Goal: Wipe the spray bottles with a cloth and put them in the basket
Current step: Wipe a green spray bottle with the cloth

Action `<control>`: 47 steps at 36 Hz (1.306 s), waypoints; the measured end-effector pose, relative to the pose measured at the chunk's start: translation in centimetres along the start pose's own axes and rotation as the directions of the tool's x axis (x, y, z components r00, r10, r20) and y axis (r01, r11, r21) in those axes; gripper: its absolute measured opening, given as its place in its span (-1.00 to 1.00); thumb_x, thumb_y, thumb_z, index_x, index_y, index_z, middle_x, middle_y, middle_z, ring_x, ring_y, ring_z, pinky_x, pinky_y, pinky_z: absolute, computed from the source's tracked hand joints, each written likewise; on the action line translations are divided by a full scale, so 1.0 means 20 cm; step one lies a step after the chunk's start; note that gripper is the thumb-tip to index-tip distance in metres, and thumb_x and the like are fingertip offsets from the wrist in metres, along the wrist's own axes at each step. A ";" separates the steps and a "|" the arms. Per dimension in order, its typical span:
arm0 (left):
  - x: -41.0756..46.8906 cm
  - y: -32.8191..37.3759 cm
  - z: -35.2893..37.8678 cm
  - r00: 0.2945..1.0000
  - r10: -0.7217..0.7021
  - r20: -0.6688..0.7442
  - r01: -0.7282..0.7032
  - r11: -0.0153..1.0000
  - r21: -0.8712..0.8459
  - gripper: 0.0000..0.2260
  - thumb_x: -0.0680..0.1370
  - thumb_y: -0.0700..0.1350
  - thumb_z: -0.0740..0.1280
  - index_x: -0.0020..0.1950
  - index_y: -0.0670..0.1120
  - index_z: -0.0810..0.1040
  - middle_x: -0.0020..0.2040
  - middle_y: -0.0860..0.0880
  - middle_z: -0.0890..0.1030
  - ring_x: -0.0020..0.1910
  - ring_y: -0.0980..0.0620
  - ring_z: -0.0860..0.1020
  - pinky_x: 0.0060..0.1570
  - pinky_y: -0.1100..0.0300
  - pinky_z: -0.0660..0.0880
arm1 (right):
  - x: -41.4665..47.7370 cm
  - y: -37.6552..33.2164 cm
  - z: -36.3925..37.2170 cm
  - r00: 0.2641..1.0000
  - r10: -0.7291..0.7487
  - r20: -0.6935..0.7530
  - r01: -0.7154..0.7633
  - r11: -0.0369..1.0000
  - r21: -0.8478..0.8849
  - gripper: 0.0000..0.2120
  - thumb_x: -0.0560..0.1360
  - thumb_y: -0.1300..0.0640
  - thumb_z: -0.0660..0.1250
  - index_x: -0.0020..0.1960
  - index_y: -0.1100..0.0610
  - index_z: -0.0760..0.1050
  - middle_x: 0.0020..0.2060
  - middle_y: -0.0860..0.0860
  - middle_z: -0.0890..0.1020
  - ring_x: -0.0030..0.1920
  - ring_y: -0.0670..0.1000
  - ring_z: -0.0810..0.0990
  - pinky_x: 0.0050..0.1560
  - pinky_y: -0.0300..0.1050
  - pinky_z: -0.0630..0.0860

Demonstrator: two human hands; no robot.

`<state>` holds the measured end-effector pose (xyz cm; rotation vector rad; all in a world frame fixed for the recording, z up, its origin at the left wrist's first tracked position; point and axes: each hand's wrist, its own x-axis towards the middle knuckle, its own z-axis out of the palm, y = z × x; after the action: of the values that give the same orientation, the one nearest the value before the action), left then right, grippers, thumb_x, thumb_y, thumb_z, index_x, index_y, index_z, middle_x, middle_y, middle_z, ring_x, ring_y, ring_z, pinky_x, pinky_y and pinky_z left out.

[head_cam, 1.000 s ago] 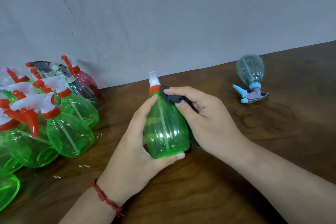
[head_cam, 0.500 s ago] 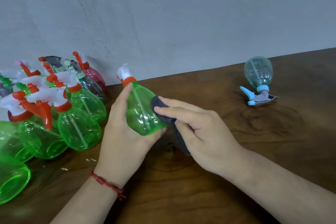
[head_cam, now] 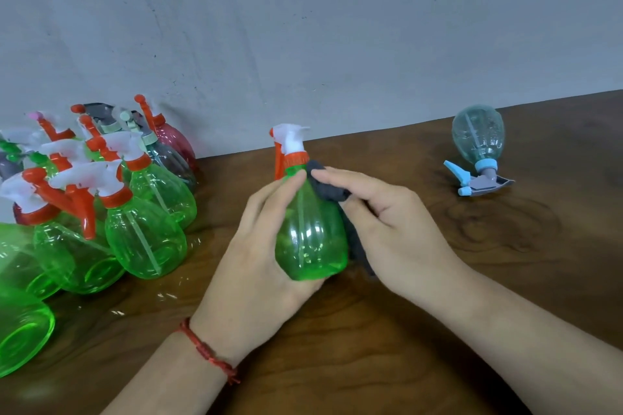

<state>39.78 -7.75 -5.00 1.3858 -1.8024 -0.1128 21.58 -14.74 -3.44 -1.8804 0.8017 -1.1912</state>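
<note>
A green spray bottle with a white and orange trigger head stands upright in the middle of the table. My left hand wraps around its left side and base. My right hand holds a dark grey cloth against the bottle's neck and right side. Several more green bottles with orange and white heads crowd the left side. No basket is in view.
A teal spray bottle with a blue and grey head lies tipped on the brown wooden table at the back right. A pink bottle stands against the grey wall behind the green cluster.
The held bottle went from tilted left to upright and shifted back to the right. My right hand with the cloth slid from the bottle's belly up to its neck.
</note>
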 end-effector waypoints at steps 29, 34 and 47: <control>-0.01 -0.03 0.03 0.996 -0.028 -0.082 0.033 0.998 0.053 -0.05 0.40 -0.11 0.68 0.68 -0.03 0.26 0.52 0.05 0.41 0.54 0.12 0.40 0.49 0.31 0.35 | -0.02 0.03 0.04 0.994 -0.101 0.043 0.103 0.994 -0.044 -0.52 0.67 0.43 0.19 0.41 0.02 0.62 0.43 -0.17 0.57 0.46 -0.24 0.47 0.49 -0.18 0.43; 0.00 -0.04 -0.01 0.935 -0.298 -0.195 0.265 0.948 -0.177 0.00 0.31 -0.03 0.73 0.63 0.20 0.28 0.43 0.13 0.54 0.37 0.14 0.57 0.38 0.21 0.52 | -0.05 0.02 0.06 0.971 -0.188 0.146 0.209 0.967 -0.145 -0.52 0.68 0.40 0.20 0.47 0.02 0.57 0.49 -0.17 0.51 0.50 -0.25 0.42 0.52 -0.20 0.39; -0.02 -0.01 0.01 0.995 -0.098 -0.037 0.098 0.995 0.005 -0.01 0.35 -0.08 0.72 0.68 0.03 0.28 0.49 0.09 0.41 0.50 0.24 0.40 0.45 0.41 0.32 | -0.03 0.01 0.04 0.991 -0.124 0.049 0.127 0.989 -0.074 -0.52 0.67 0.42 0.20 0.40 0.02 0.63 0.44 -0.19 0.55 0.44 -0.32 0.44 0.49 -0.32 0.36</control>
<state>39.75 -7.62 -5.49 1.4723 -1.7067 -0.1318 22.05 -14.15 -4.10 -2.0388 0.7229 -1.2061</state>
